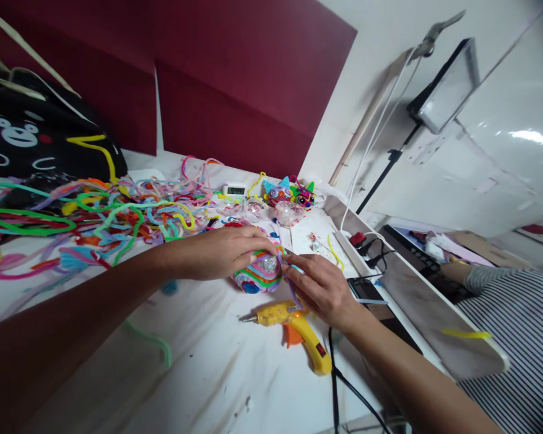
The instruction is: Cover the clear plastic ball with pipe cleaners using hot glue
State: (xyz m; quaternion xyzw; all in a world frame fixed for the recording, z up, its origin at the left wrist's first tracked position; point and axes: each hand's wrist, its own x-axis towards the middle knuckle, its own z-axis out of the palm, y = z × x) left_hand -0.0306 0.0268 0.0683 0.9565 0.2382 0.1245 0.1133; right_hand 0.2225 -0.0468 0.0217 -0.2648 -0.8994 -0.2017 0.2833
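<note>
A ball wrapped in striped pipe cleaners [257, 280] rests on the white table, with clear plastic showing in its middle and a blue coil on its near side. My left hand [228, 250] is closed over its top left. At the ball's right edge, the fingertips of my right hand [321, 289] pinch a purple pipe cleaner [293, 294], whose loose end hangs down under the fingers. Just below lies a yellow hot glue gun [276, 313] with its nozzle to the left and a small orange light lit. Neither hand touches it.
Tangled pipe cleaners [131, 211] cover the table's left, before a black bag [40, 138]. Behind the ball are a small digital clock [234, 190], clear plastic balls [289, 213] and two finished pipe-cleaner heads [303, 196]. Black cable [333, 380] runs at right; a person in stripes [516, 319] is beyond.
</note>
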